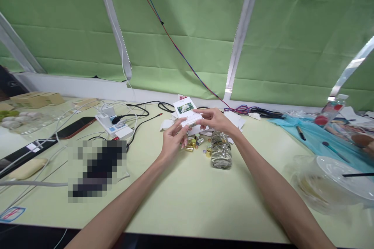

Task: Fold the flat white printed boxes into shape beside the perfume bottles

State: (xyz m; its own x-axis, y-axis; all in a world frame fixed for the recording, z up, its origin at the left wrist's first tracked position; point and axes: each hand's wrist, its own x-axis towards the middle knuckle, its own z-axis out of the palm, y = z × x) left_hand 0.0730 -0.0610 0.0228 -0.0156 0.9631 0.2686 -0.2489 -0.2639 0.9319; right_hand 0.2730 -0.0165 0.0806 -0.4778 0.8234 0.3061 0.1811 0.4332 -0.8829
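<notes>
**A:** What was hard to make out?

**B:** A pixelated patch (97, 169) covered something dark on the left half of the table (187, 202), so I could not tell what lay there. The print on the small white carton (187, 113) was too small to read. Only a picture of a white flower showed on its top face.

**A:** And the hands?

**B:** Both grasped the carton, fingers curled on it. The left hand (173, 139) hid its near end and the right hand (214, 120) hid its right side. They held it just above the table's middle, toward the far edge.

**A:** What lay under them?

**B:** Small gold caps (191, 144) sat just beside the left hand's fingertips. Clear glass bottles (221, 151) lay next to the caps, below the right wrist. I could not count the bottles. Flat white cartons (233, 118) lay behind the hands, partly hidden.

**A:** Anything cut off?

**B:** Clear plastic dishes (330, 183) at the table's right edge ran out of view. So did a dark phone (26, 152) at the left edge.

**A:** The surface and the room?

**B:** The tabletop was pale green. A white power strip (112, 125) with tangled cables sat toward the far left, and a red-edged phone (76, 127) lay beside it. A blue cloth (315, 136) lay near the far right corner. Behind the far edge hung a green fabric backdrop (187, 39) crossed by silver bars. A red and blue wire pair (181, 52) slanted down in front of it.
</notes>
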